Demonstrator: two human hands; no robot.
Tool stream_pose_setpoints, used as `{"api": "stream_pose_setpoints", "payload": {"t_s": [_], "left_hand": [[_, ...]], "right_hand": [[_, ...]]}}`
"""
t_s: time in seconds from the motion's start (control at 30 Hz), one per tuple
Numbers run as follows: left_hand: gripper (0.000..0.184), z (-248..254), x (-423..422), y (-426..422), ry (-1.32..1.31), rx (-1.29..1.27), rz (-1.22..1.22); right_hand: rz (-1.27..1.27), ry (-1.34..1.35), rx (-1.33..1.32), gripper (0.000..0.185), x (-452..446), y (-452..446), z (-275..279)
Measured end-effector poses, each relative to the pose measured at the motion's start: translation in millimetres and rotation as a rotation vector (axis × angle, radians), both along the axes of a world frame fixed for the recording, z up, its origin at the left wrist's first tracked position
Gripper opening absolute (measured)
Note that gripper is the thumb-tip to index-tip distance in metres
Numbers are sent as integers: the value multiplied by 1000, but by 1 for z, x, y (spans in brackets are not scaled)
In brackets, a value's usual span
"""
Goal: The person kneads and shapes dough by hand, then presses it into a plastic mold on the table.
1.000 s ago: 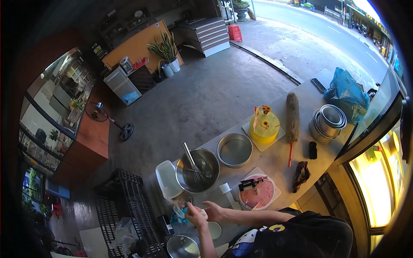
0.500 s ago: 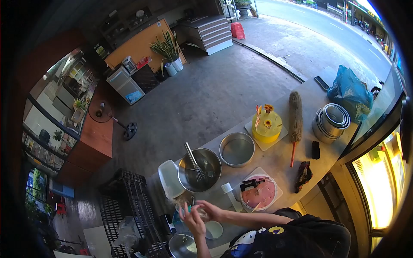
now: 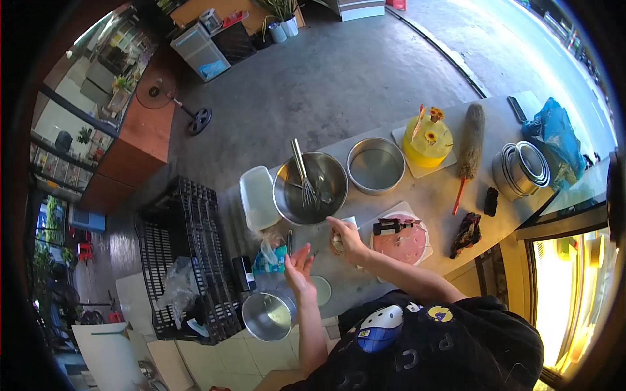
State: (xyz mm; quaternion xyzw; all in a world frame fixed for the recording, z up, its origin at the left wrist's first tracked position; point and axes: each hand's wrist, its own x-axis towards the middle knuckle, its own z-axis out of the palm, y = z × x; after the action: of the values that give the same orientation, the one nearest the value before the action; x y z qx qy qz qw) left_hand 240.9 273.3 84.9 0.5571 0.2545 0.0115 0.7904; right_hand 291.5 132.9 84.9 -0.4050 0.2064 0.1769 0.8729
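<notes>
My left hand (image 3: 300, 274) is open, its fingers apart, above the table edge beside a teal packet (image 3: 270, 259) and a pale round dish (image 3: 319, 290). Curled fingers close my right hand (image 3: 350, 242) around a small pale thing (image 3: 336, 244), mostly hidden, that I cannot make out. Just beyond it stands a steel mixing bowl (image 3: 284, 195) with a whisk (image 3: 304, 176) leaning inside. To the right of that hand lies a pink round cake (image 3: 399, 247) with a dark piece on top. A metal pot (image 3: 266, 318) sits below my left hand.
A white plastic tub (image 3: 257, 195), a round cake pan (image 3: 376, 167), a yellow cake (image 3: 427, 144) with flowers, a duster (image 3: 471, 140) and stacked tins (image 3: 521, 171) stand on the table (image 3: 326, 257). At the left is a black crate (image 3: 195, 260); a fan (image 3: 195, 120) stands beyond.
My hands were close together over the near left of the table and are now apart. The right one has moved right, towards the pink cake. The view has tilted down.
</notes>
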Motion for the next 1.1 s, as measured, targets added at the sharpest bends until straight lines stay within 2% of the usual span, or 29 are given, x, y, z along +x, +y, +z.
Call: {"api": "stream_pose_setpoints", "payload": {"t_s": [0.07,0.1,0.13,0.17,0.2,0.27,0.4,0.43,0.57,0.63,0.67,0.73,0.77,0.83,0.87,0.93,0.97,1.0,1.03,1.07,1.1], "left_hand": [[45,-14,2,2,34,-373,-22],[43,-15,3,0,22,-495,-59],[43,-16,4,-2,25,-497,-53],[42,-16,7,-6,55,-577,-35],[40,-14,11,-8,87,-656,-16],[38,-12,25,-12,93,-707,-39],[33,-42,38,-3,194,-856,-120],[31,-50,41,-3,223,-935,-157],[34,-69,38,0,226,-993,-212],[43,-60,36,-1,234,-783,-176],[43,-56,34,-2,236,-782,-176],[50,-20,32,-14,309,-400,-58],[50,-18,31,-15,309,-399,-56],[54,-16,29,-16,14,-323,7],[54,-14,30,-16,12,-322,9],[54,-9,33,-15,-99,-402,123],[54,-6,32,-15,-140,-360,102],[54,-6,32,-15,-139,-360,100],[53,-6,30,-15,-193,-185,32],[51,-6,29,-15,-247,-12,-39],[51,-3,26,-13,-246,-14,-46]], "right_hand": [[49,-67,9,35,3,1,7],[129,-191,-150,36,6,4,11],[208,-315,-306,37,8,6,15],[340,-281,-223,38,9,4,18],[343,-277,-222,38,11,5,17],[385,-535,-209,36,15,6,12],[501,-469,-85,39,21,-4,34],[471,-501,-55,40,23,-1,20],[409,-449,-37,43,22,-9,-8],[261,-348,46,40,16,-10,-17],[260,-346,47,40,13,-10,-22],[180,-260,61,38,7,-8,-25],[181,-260,62,38,4,-6,-27],[160,-15,-14,39,-3,-2,-30],[161,-17,-13,39,-6,2,-37],[158,146,85,41,-10,12,-46],[159,145,85,41,-14,15,-50],[211,258,225,38,-17,19,-45],[260,370,365,36,-20,22,-42],[253,371,366,36,-25,25,-44],[319,395,458,35,-28,29,-44]]}}
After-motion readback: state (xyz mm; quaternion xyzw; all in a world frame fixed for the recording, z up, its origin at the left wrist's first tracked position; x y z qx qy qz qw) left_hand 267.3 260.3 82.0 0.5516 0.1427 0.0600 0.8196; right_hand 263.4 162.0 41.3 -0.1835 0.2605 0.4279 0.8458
